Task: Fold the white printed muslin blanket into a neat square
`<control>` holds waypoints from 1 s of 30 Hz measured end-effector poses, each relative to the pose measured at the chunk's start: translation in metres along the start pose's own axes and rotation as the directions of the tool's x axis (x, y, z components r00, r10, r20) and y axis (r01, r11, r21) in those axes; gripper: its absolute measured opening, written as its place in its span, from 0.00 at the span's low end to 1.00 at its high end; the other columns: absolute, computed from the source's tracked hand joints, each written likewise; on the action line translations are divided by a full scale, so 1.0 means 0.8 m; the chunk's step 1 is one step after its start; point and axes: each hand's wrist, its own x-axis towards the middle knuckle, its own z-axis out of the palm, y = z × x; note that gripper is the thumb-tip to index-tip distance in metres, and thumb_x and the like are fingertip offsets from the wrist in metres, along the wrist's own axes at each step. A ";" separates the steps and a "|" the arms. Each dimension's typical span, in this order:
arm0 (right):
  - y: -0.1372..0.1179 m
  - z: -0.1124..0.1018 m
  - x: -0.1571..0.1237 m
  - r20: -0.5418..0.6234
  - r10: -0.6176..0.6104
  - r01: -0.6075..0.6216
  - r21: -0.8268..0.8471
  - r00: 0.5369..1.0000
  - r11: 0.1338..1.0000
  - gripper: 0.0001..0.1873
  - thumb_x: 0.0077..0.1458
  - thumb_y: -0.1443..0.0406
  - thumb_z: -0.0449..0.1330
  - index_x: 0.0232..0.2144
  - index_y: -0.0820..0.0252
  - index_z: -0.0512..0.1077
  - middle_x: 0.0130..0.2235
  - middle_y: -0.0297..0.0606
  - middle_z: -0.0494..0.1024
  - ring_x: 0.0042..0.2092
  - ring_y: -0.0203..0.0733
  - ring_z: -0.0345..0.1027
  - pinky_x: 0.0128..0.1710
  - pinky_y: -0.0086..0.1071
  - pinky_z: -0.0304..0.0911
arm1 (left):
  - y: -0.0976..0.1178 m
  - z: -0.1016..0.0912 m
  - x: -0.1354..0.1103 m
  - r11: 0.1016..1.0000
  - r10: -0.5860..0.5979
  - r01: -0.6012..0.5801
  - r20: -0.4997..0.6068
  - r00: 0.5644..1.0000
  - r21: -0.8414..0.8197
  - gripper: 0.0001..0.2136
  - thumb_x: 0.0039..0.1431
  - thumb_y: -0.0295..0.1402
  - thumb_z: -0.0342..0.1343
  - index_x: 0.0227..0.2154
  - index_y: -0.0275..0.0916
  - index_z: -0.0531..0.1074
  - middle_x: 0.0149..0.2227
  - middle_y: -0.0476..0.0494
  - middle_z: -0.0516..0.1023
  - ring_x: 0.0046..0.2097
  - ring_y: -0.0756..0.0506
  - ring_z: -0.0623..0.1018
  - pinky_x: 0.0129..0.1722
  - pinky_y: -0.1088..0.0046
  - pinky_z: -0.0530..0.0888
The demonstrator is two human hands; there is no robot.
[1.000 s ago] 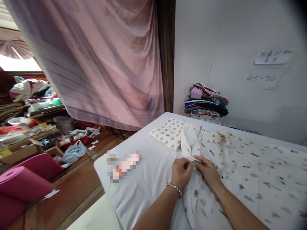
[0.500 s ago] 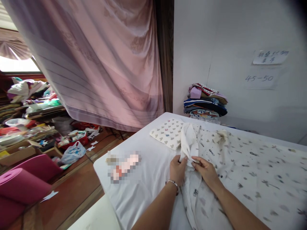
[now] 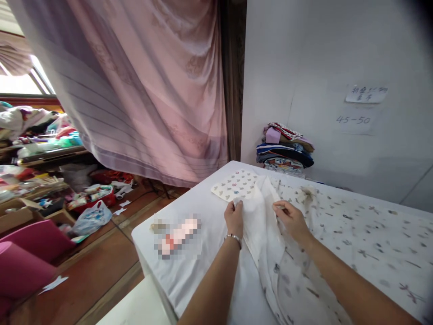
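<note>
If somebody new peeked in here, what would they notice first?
Probably the huge pink curtain, hanging across the upper left. Next, the left hand and right hand pinching a white cloth over the table, and the bright pink roll at the lower left.

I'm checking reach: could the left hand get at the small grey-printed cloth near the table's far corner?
Probably yes: the small grey-printed cloth lies just beyond the left hand, its left part uncovered, though that hand holds the white fabric.

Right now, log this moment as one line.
left hand: pinching white cloth | right hand: pinching same cloth | bracelet: left wrist | fabric stack: beyond table
</note>
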 end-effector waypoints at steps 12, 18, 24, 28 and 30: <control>-0.061 0.116 0.033 0.333 -0.138 0.139 0.021 0.933 0.990 0.19 0.47 0.62 0.55 0.44 0.58 0.64 0.22 0.26 0.63 0.23 0.32 0.57 0.24 0.26 0.55 | -0.020 -0.060 0.023 0.997 0.055 -0.053 -0.028 0.998 0.060 0.13 0.50 0.41 0.53 0.20 0.37 0.65 0.19 0.56 0.58 0.24 0.53 0.59 0.25 0.79 0.57; -0.034 0.183 0.047 0.436 -0.035 0.024 0.030 0.899 0.999 0.20 0.44 0.66 0.53 0.44 0.57 0.60 0.21 0.24 0.64 0.20 0.31 0.55 0.20 0.25 0.52 | -0.027 -0.070 0.039 1.000 0.023 -0.023 0.012 1.000 -0.013 0.12 0.50 0.42 0.51 0.26 0.37 0.70 0.24 0.52 0.67 0.30 0.51 0.66 0.31 0.78 0.63; -0.025 0.206 0.053 0.471 0.009 -0.092 0.154 0.882 0.984 0.22 0.43 0.67 0.52 0.45 0.57 0.58 0.23 0.24 0.65 0.19 0.30 0.56 0.17 0.24 0.52 | -0.015 -0.075 0.042 0.996 -0.042 0.043 0.022 0.999 -0.073 0.12 0.48 0.41 0.52 0.21 0.36 0.66 0.21 0.54 0.64 0.26 0.52 0.63 0.28 0.78 0.62; -0.028 0.208 0.052 0.483 0.012 -0.098 0.152 0.876 0.984 0.22 0.43 0.66 0.53 0.44 0.57 0.58 0.22 0.23 0.64 0.19 0.30 0.55 0.17 0.24 0.52 | -0.013 -0.076 0.043 0.994 -0.065 0.063 -0.013 0.998 -0.095 0.11 0.48 0.38 0.52 0.19 0.37 0.61 0.19 0.56 0.59 0.25 0.54 0.60 0.25 0.79 0.59; -0.029 0.208 0.051 0.490 0.003 -0.089 0.151 0.872 0.985 0.21 0.44 0.66 0.53 0.44 0.57 0.59 0.21 0.22 0.63 0.19 0.30 0.56 0.18 0.25 0.52 | -0.012 -0.077 0.045 0.992 -0.070 0.069 -0.009 0.997 -0.105 0.11 0.48 0.38 0.52 0.19 0.37 0.60 0.19 0.56 0.59 0.24 0.54 0.60 0.25 0.79 0.59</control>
